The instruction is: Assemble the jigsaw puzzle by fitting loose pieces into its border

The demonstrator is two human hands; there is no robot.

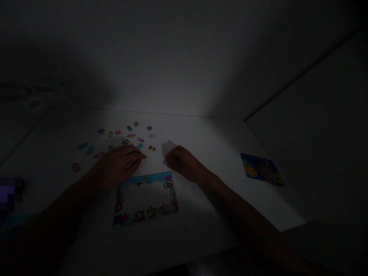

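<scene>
In the dim head view, my right hand (pixel 184 163) pinches a small pinkish jigsaw piece (pixel 165 162) between thumb and fingertips, just above the table. My left hand (pixel 119 163) rests low at the near side of several loose puzzle pieces (pixel 131 135), its fingers stretched out and the thumb apart, with nothing visible in it. Below both hands lies the joined border of a jigsaw puzzle (pixel 174 207), a rectangle with a bare middle. Its top edge is blue, and a colourful figure shows at the upper right corner. Part of the upper left corner is hidden behind my left hand.
A dark blue picture card (pixel 261 169) with yellow and pink figures lies on the white table (pixel 207 134) to the right. Pale walls (pixel 172 69) stand at the back and right. Something blue (pixel 17 222) sits at the lower left, partly behind my arm.
</scene>
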